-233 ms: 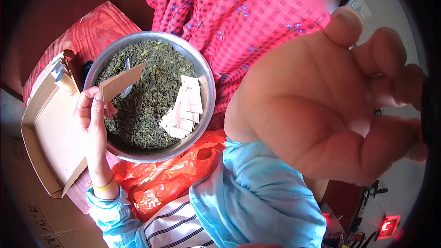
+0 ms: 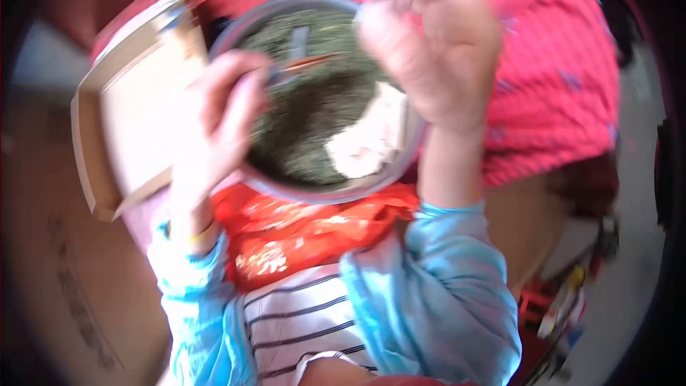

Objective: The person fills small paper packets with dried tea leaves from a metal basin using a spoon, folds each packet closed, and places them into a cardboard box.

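Observation:
A metal bowl (image 2: 307, 196) holds dark green dried leaves (image 2: 314, 129) that look like loose tea. Over its left side, my left hand (image 2: 232, 104) pinches a small brown paper packet (image 2: 307, 63), now seen nearly edge-on. Inside the bowl, at its right, lies a pile of white paper packets (image 2: 368, 139). A clear scoop-like piece (image 2: 299, 41) rests on the leaves near the back. My right hand (image 2: 443, 39) is raised above the bowl's right rim. Motion smears its fingers, so whether they hold anything is unclear.
An open cardboard box (image 2: 96, 161) stands left of the bowl, with several packets (image 2: 171, 21) at its far end. A red plastic bag (image 2: 307, 232) lies between the bowl and my body. A person in a red checked garment (image 2: 550, 100) is close at the right.
My right hand has swung from close before the camera to above the bowl's right side. The view has shifted. My left hand still holds the packet, which has turned more edge-on.

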The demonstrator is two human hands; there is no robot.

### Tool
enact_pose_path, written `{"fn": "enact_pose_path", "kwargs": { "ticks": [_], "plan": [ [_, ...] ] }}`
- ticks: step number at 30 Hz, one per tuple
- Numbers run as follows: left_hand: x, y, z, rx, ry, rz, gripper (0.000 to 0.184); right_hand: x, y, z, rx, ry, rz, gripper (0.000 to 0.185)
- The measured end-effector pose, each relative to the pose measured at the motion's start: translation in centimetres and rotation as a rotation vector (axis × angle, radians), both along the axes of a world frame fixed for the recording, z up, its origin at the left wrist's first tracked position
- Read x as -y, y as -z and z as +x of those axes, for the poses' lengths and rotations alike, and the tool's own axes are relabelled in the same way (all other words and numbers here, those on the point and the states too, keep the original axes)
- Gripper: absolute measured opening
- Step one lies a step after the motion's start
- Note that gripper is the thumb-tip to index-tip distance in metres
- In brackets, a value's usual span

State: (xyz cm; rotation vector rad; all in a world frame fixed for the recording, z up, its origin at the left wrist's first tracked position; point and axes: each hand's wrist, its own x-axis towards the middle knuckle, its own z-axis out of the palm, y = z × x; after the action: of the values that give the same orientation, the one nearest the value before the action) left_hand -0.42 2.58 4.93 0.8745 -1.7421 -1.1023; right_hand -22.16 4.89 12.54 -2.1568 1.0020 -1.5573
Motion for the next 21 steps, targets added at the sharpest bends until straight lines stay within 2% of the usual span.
{"fn": "enact_pose_path", "kwargs": {
  "ticks": [1,2,3,4,6,7,9,10,12,13,15,16,17,18,19,21],
  "plan": [
    [0.1,-0.5,0.4,0.041,-0.003,-0.004,0.014,0.1,0.6,0.6,-0.085,-0.068,0.351,0.063],
    [0.4,-0.2,0.5,0.107,-0.057,-0.180,0.013,1.5,2.7,-0.2,-0.304,-0.161,0.332,0.063],
    [1.0,0.3,0.4,0.007,-0.011,-0.161,0.014,2.3,5.5,-0.7,-0.268,-0.310,0.516,0.064],
    [1.2,-0.2,0.9,0.096,0.035,-0.216,0.014,2.4,5.4,-0.3,-0.462,-0.240,0.507,0.055],
    [1.5,0.2,0.6,0.056,0.027,-0.143,0.013,3.6,7.8,0.4,-0.209,-0.368,0.784,0.041],
    [1.9,0.6,0.5,0.002,-0.010,-0.061,0.018,4.5,8.9,0.7,-0.157,-0.412,0.720,0.032],
    [2.0,1.2,-0.9,-0.213,-0.176,0.003,0.030,4.6,8.1,1.8,0.026,-0.274,0.908,0.032],
    [2.5,2.0,-1.1,-0.150,-0.187,-0.081,0.047,5.3,10.2,1.9,0.028,-0.219,0.696,0.032],
    [2.5,2.5,-2.3,-0.126,-0.255,-0.158,0.064,5.0,11.3,3.7,0.011,-0.084,0.400,0.029],
    [2.8,2.2,-1.9,0.072,-0.205,-0.275,0.074,5.0,11.6,4.4,-0.035,-0.078,0.463,0.022],
    [3.2,4.7,-2.3,0.008,-0.201,-0.054,0.071,4.7,12.6,6.2,0.094,-0.231,0.529,0.020],
    [3.5,3.7,-2.1,0.023,-0.166,-0.138,0.066,4.1,12.1,6.9,-0.069,0.013,0.317,0.028],
    [3.6,4.3,-1.9,-0.017,-0.178,-0.030,0.059,5.4,14.3,6.0,-0.243,-0.062,0.468,0.037],
    [3.8,5.1,-1.8,-0.257,-0.114,0.058,0.052,4.8,12.6,5.1,-0.134,-0.169,0.427,0.041],
    [3.6,4.0,-1.7,-0.265,-0.117,0.109,0.046,4.2,12.5,5.4,-0.154,0.088,0.297,0.041],
    [3.8,5.0,-1.5,-0.292,-0.225,-0.044,0.045,1.9,7.2,3.7,-0.152,0.097,0.120,0.039]
  ]
}}
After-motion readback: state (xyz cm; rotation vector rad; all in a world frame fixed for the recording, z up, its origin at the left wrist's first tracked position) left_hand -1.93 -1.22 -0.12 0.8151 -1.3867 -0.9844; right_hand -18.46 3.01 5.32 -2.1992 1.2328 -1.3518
